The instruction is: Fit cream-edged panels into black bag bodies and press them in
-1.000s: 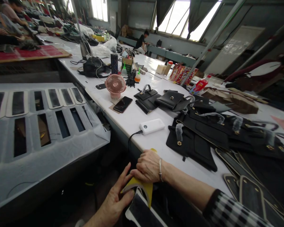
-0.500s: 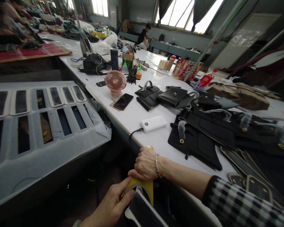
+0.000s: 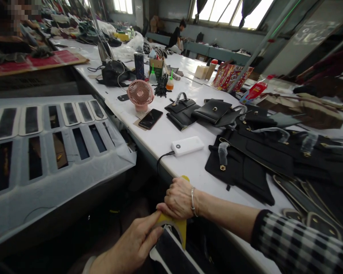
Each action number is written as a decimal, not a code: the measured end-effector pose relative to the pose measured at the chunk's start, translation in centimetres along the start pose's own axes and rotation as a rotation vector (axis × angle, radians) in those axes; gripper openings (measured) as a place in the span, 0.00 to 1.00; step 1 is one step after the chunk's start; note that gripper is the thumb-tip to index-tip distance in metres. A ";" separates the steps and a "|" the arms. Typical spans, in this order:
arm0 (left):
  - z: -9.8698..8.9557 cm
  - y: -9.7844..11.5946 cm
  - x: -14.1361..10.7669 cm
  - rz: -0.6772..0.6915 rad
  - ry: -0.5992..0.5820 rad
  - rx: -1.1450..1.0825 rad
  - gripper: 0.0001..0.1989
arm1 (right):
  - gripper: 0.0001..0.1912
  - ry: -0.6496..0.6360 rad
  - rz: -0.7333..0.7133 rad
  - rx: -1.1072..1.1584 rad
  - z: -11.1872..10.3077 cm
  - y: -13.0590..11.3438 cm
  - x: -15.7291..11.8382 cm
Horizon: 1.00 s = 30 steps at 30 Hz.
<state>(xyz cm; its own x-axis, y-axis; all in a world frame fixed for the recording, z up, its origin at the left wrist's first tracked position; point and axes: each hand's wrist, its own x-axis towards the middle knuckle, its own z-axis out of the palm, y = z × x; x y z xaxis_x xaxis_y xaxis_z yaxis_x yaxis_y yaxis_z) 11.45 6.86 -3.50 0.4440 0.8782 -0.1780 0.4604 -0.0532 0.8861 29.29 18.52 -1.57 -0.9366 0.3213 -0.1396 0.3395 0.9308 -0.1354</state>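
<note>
Gripping the top of a yellow tool (image 3: 182, 230), the right hand (image 3: 178, 198) is positioned on the near side of the white power bank (image 3: 188, 146), at the edge of the table (image 3: 185, 166). The left hand (image 3: 134, 239) is together with it, index finger and thumb pinched on the tool's left end; whether the thumb also presses on the strip cannot be told. The black strip (image 3: 175, 253), edged in white, is under the tool's curved edge, farther from the power bank than the right hand, and runs out of view.

A cable (image 3: 161, 156) enters the left end of the power bank and hangs over the edge. Beyond and left of the power bank lie a phone (image 3: 150, 119) and, just behind, a pink fan (image 3: 140, 93). Black bag pieces (image 3: 241, 173) lie to its right. Well left of it, across a gap, a pale sheet (image 3: 74, 186) bears rows of dark strips (image 3: 80, 143).
</note>
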 end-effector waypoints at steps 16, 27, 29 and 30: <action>-0.7 1.0 0.6 0.064 -0.076 0.022 0.15 | 0.32 -0.070 0.309 0.050 0.2 -3.1 -2.0; -0.4 0.2 2.0 -0.140 -0.166 -0.716 0.28 | 0.33 -0.114 0.572 0.075 0.4 -6.9 -3.5; -0.4 -0.1 2.4 -0.143 -0.183 -0.741 0.24 | 0.34 -0.111 0.608 0.090 0.6 -7.3 -3.8; -0.3 -0.2 2.6 -0.146 -0.188 -0.722 0.22 | 0.34 -0.108 0.629 0.102 0.6 -7.5 -4.0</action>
<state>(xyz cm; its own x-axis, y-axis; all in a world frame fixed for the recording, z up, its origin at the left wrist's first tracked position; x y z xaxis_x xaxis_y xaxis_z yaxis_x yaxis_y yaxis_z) 12.25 9.33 -4.04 0.5705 0.7531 -0.3276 -0.0638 0.4384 0.8965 30.59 10.17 -0.61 -0.5442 0.7756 -0.3199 0.8320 0.5479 -0.0869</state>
